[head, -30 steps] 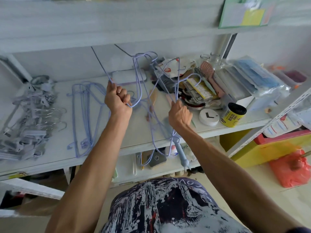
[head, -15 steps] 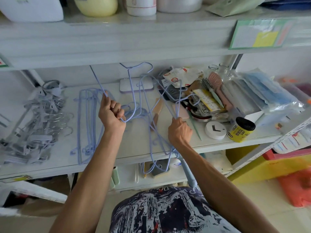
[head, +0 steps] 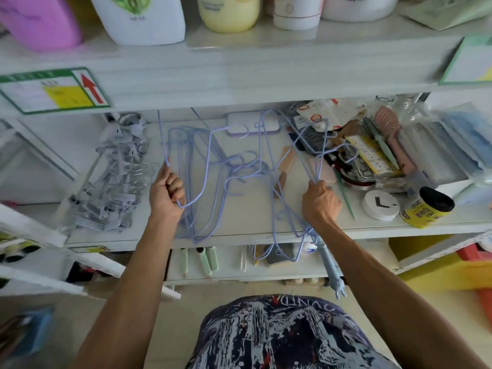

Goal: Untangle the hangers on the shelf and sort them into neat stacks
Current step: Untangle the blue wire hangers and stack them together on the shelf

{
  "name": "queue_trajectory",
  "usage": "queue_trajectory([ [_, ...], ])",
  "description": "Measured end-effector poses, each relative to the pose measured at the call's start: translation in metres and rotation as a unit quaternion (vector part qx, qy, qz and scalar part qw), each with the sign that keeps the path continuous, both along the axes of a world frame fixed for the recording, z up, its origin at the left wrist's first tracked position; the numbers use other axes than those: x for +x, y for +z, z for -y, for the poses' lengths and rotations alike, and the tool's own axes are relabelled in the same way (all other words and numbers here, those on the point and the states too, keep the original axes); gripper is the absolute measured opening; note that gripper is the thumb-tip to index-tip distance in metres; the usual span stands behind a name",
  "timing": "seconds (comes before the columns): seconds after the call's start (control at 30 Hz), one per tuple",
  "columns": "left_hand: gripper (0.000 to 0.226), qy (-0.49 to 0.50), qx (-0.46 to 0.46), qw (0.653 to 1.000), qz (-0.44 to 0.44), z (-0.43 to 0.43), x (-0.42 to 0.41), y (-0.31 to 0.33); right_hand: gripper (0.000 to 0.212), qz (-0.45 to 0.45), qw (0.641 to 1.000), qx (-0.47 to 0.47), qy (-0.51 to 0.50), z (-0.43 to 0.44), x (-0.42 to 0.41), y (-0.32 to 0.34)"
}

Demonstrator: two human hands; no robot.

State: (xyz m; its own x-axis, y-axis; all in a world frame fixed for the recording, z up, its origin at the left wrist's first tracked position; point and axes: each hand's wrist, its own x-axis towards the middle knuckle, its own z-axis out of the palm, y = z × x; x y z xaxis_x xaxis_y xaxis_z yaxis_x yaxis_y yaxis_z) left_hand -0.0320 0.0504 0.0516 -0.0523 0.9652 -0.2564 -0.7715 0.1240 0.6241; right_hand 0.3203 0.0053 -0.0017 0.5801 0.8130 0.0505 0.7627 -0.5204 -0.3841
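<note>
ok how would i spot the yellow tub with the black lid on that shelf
Look at the middle shelf, the one both hands are working on, and follow its front edge to the far right. The yellow tub lies tilted just right of a round white disc. It is the only yellow container with a black lid there.

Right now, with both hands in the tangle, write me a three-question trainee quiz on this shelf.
1. True or false: the left hand grips a blue wire hanger.
2. What lies at the shelf's left end? A) grey clip hangers B) folded towels C) shoes
3. Fill in: the yellow jar, right of the right hand, has a ____ lid.

Key: 1 true; 2 A; 3 black.
</note>
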Motion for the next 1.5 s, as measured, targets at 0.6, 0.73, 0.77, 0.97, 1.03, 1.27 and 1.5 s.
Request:
queue_trajectory([
  [0.6,0.024,0.024,-0.104,0.798,-0.593,0.017,-0.033,-0.02,0.041,-0.002,1.0,-0.007,-0.013,-0.001,-0.003,-0.002],
  [0.73,0.024,-0.008,-0.085,0.628,-0.774,0.011,-0.03,-0.013,0.04,0.004,1.0,-0.009,-0.014,-0.001,-0.003,-0.002],
  [0.77,0.02,-0.012,-0.088,0.599,-0.796,0.011,-0.029,-0.013,0.04,0.005,1.0,-0.009,-0.014,-0.001,-0.004,-0.002],
  [0.97,0.042,-0.088,-0.115,0.518,-0.843,0.011,-0.021,-0.023,0.04,0.002,1.0,-0.015,-0.02,-0.002,-0.006,0.0],
  [1.03,0.057,-0.101,-0.133,0.522,-0.837,0.007,-0.019,-0.029,0.041,0.002,1.0,-0.014,-0.023,-0.002,-0.007,0.001],
  [1.27,0.046,-0.13,-0.095,0.483,-0.861,-0.012,-0.017,-0.025,0.037,0.003,1.0,-0.015,-0.024,-0.003,-0.006,0.001],
  [1.5,0.06,-0.083,-0.104,0.428,-0.894,-0.012,-0.006,-0.012,0.036,0.004,1.0,-0.011,-0.024,-0.004,-0.006,0.001],
])
